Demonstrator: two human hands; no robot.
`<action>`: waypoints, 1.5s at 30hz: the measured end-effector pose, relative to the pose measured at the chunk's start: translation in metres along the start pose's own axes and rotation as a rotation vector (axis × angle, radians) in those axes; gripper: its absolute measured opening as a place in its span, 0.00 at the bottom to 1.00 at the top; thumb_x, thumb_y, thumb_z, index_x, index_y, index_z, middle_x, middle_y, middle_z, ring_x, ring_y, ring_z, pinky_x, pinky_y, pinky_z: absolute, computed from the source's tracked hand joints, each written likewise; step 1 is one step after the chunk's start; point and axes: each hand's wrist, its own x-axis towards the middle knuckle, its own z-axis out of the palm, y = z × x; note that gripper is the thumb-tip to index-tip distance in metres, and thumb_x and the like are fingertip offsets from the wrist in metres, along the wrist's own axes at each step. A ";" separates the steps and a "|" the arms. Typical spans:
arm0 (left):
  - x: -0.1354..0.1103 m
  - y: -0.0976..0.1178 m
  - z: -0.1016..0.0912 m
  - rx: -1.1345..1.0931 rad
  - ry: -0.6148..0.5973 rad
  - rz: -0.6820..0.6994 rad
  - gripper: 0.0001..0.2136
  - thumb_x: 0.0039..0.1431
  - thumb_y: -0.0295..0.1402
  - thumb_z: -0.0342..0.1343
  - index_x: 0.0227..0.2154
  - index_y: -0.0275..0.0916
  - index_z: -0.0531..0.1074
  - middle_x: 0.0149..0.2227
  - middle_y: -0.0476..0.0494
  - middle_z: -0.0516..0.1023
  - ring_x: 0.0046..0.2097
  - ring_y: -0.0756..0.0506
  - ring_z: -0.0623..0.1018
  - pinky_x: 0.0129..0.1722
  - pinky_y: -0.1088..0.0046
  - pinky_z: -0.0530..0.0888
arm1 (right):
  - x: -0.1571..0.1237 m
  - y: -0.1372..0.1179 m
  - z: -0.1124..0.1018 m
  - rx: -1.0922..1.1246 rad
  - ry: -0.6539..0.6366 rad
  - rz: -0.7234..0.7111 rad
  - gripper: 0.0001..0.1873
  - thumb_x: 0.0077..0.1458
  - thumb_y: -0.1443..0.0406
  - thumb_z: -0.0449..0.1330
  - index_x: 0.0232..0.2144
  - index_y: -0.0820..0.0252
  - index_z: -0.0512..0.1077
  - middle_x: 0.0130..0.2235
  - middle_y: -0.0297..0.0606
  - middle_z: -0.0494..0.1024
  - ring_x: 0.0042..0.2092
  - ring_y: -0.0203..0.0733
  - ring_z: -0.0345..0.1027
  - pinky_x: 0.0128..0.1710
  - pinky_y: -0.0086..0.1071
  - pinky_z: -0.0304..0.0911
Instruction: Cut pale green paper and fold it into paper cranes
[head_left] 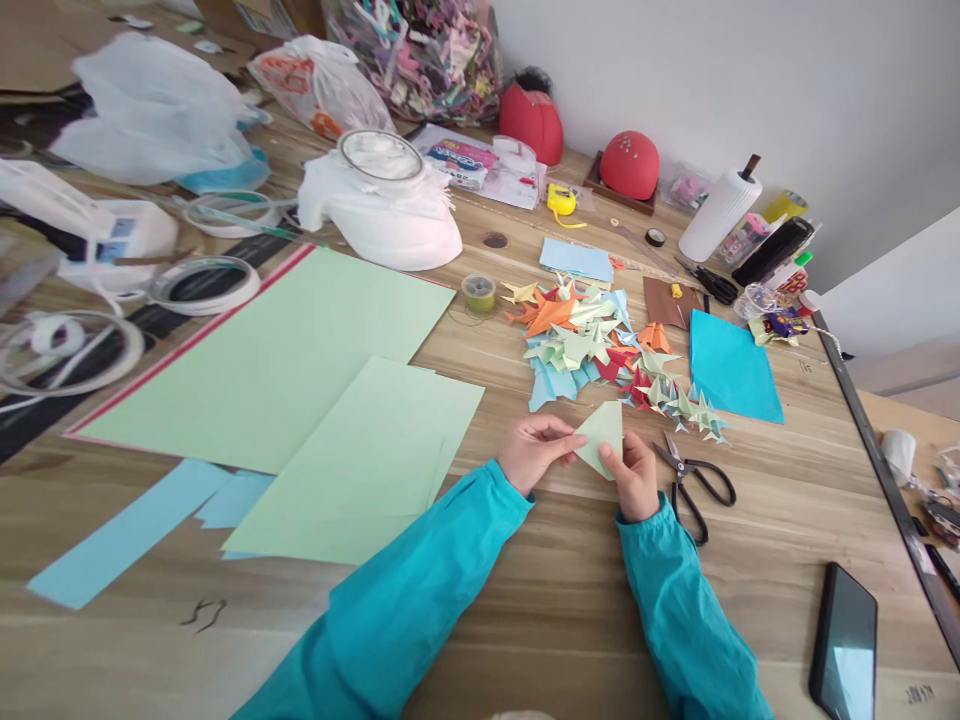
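Observation:
My left hand (534,450) and my right hand (635,477) both pinch a small folded piece of light green paper (604,436) just above the wooden table (570,600). The left fingers grip its left corner; the right thumb presses its lower edge. Both arms wear teal sleeves. Right beyond the hands lies a pile of folded paper figures (600,350) in orange, green, blue and red. Black scissors (694,480) lie just right of my right hand.
Large light green sheets (300,370) and blue strips (127,535) cover the left. A blue sheet (731,365) lies right of the pile, a black phone (844,640) at lower right. Tape rolls (202,285), plastic bags, a white container (382,200) and red domes crowd the back.

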 end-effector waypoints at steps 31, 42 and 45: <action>-0.001 -0.010 -0.001 0.038 -0.241 0.161 0.17 0.39 0.30 0.67 0.37 0.35 0.79 0.37 0.40 0.78 0.36 0.45 0.79 0.38 0.68 0.78 | 0.005 0.012 -0.006 0.188 0.055 0.052 0.12 0.37 0.62 0.69 0.28 0.59 0.76 0.27 0.34 0.79 0.28 0.40 0.70 0.29 0.32 0.66; -0.004 -0.009 0.000 -0.005 -0.254 0.088 0.21 0.36 0.33 0.70 0.38 0.35 0.77 0.40 0.40 0.78 0.39 0.43 0.79 0.43 0.62 0.78 | 0.005 0.005 -0.005 0.226 0.072 0.107 0.12 0.35 0.62 0.69 0.27 0.59 0.76 0.25 0.33 0.79 0.26 0.41 0.71 0.28 0.33 0.66; -0.004 -0.011 0.000 0.013 -0.264 0.182 0.17 0.38 0.33 0.70 0.34 0.35 0.78 0.42 0.38 0.76 0.39 0.43 0.78 0.42 0.64 0.78 | 0.005 0.004 -0.004 0.233 0.072 0.105 0.14 0.34 0.62 0.69 0.28 0.59 0.76 0.26 0.33 0.79 0.28 0.43 0.72 0.28 0.34 0.67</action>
